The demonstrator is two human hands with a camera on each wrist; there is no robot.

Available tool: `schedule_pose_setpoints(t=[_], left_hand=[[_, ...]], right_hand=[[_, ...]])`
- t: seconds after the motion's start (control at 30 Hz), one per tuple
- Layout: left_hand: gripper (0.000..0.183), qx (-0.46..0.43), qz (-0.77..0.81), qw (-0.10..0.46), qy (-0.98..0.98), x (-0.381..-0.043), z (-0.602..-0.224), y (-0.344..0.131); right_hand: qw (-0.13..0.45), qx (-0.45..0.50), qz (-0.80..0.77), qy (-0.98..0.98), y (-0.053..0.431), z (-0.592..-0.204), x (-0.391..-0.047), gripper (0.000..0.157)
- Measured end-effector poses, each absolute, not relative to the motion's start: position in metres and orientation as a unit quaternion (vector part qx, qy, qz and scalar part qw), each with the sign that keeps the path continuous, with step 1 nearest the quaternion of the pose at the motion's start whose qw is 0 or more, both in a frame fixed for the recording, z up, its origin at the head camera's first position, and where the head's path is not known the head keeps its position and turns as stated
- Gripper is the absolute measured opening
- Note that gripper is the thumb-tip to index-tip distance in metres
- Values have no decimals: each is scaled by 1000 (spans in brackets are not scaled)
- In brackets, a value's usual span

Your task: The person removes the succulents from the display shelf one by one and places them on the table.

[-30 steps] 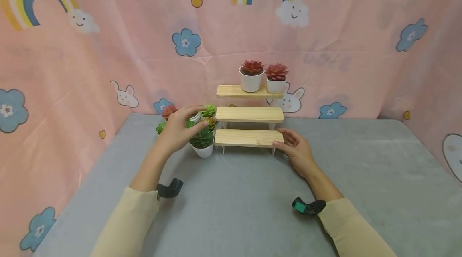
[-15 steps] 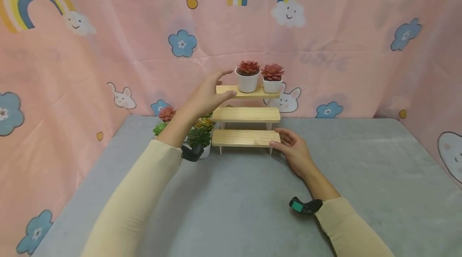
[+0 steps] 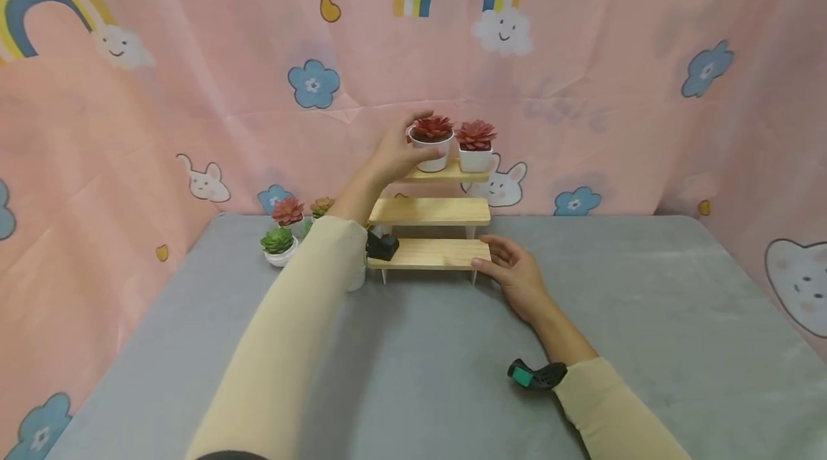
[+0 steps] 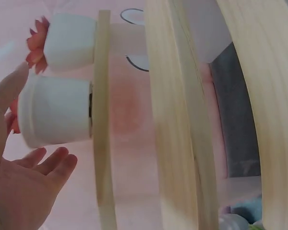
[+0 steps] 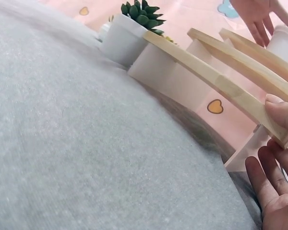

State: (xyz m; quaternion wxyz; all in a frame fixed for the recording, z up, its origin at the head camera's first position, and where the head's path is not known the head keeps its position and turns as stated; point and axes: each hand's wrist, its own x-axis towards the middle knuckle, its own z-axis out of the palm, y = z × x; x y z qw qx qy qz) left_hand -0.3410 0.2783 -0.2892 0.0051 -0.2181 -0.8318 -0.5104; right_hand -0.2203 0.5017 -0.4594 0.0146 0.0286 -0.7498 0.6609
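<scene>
A three-tier wooden display stand (image 3: 429, 211) stands on the table. Two white pots with red succulents are on its top tier, a round one (image 3: 431, 146) on the left and a squarer one (image 3: 476, 146) on the right. My left hand (image 3: 394, 158) reaches around the round pot, thumb in front and fingers behind. In the left wrist view its fingertips (image 4: 62, 165) stand slightly apart from that pot, and its thumb is near the rim. At the bottom tier's right end, my right hand (image 3: 520, 280) grips the board (image 5: 216, 84) with thumb above and fingers beneath.
Left of the stand are more potted succulents, including a light green one (image 3: 278, 245) and a red one (image 3: 288, 212); my left arm hides part of the group. A dark green one (image 5: 141, 17) shows in the right wrist view. A pink printed cloth (image 3: 258, 51) hangs behind.
My left hand has moved from above the left-hand plants up and right to the round pot on the top tier. The right hand has kept its grip on the bottom tier.
</scene>
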Motion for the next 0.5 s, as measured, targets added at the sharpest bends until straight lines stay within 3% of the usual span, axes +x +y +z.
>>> schedule_pose_setpoints(t=[0.23, 0.5], left_hand=[[61, -201, -503, 50, -839, -340, -299, 284], [59, -201, -502, 66, -839, -335, -305, 284]], right_hand=[[12, 25, 663, -748, 499, -461, -219, 59], [11, 25, 659, -752, 503, -461, -221, 59]])
